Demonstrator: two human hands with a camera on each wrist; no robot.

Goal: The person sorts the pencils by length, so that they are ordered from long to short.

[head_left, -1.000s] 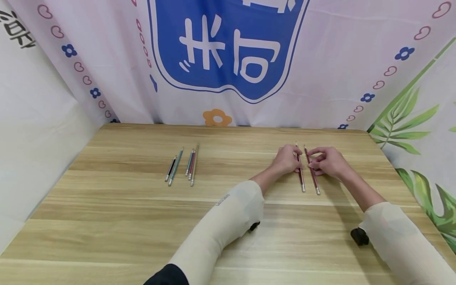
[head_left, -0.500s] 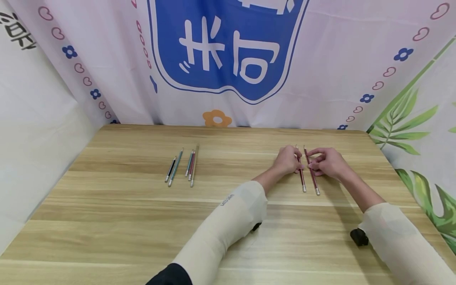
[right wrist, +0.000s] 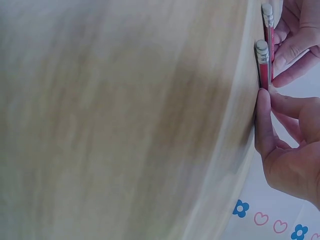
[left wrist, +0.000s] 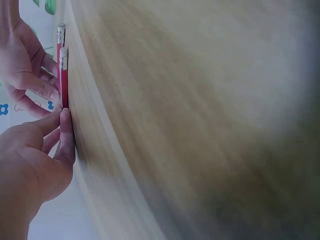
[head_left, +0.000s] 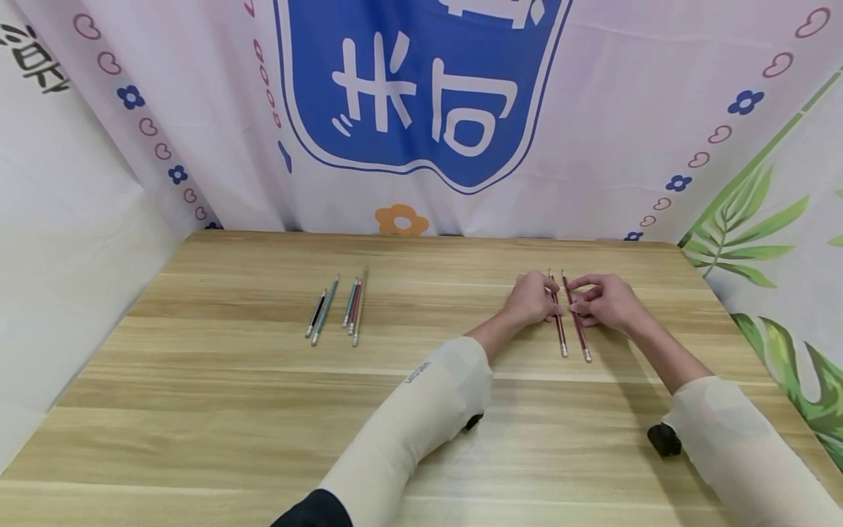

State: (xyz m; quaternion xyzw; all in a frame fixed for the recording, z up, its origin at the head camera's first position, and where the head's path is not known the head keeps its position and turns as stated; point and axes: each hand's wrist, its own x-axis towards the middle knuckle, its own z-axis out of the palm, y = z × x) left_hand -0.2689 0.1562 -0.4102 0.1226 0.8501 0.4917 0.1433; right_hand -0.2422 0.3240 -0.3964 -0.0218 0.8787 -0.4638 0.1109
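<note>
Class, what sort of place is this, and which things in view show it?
Probably an indoor workspace set up for tabletop activities: a wood-grain table, printed cloth hanging behind it, and pencils on top.

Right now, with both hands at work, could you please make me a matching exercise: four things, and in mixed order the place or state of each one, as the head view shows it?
Things
1. Left hand
2. Orange flower
3. Black pencil
4. Right hand

Places and states
A. Lies farthest left among the pencils
B. Pinches the rightmost pencil
C. Pinches the second pencil from the right
D. Is printed on the backdrop, just above the far edge of the table

Right pairs: 1-C, 2-D, 3-A, 4-B
</note>
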